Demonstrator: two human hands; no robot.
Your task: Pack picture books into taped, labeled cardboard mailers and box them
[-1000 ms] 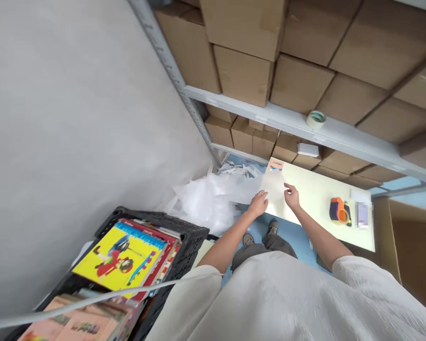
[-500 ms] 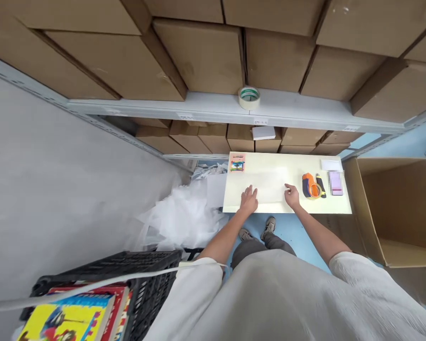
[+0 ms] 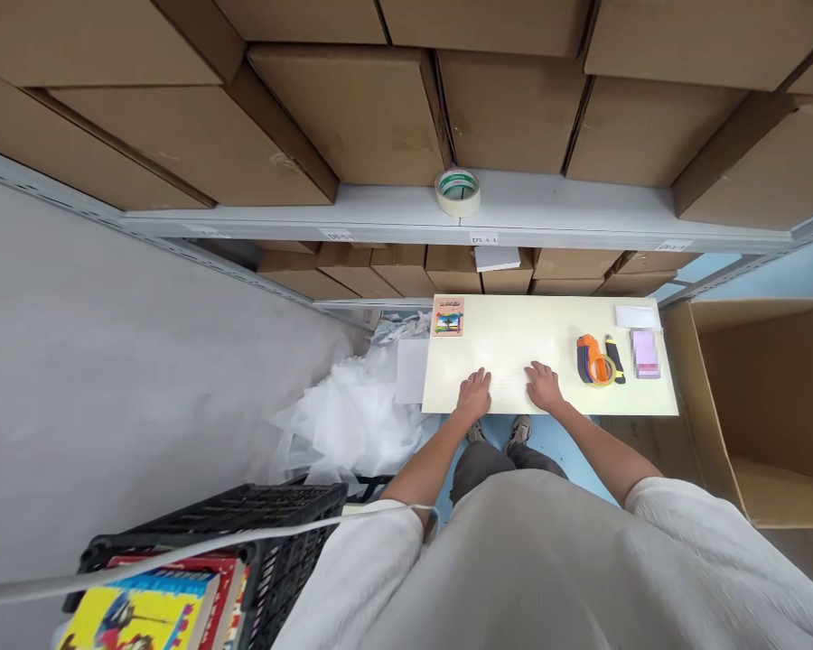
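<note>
On the pale yellow table [image 3: 515, 316], a thin whitish sheet [image 3: 508, 375] lies between my hands, its edges hard to make out. My left hand [image 3: 475, 394] rests flat with fingers spread near the front edge. Palm down, my right hand [image 3: 544, 385] touches the surface with its fingers apart. A small pink booklet [image 3: 448, 318] lies at the table's back left. Right of my right hand are an orange tape dispenser [image 3: 594, 361] and a black and yellow cutter [image 3: 614, 359]. Farther right sit a phone [image 3: 645, 354] and a white card [image 3: 638, 317].
Shelves with cardboard boxes [image 3: 352, 113] and a tape roll [image 3: 458, 192] stand behind the table. An open carton [image 3: 779, 388] is at right. White plastic film [image 3: 356, 415] and a black crate [image 3: 291, 533] with books [image 3: 142, 609] are at left.
My right hand has moved a little left, and its fingers have opened from a pointing shape to lie on the surface. My left hand stays in nearly the same place. The view has shifted slightly.
</note>
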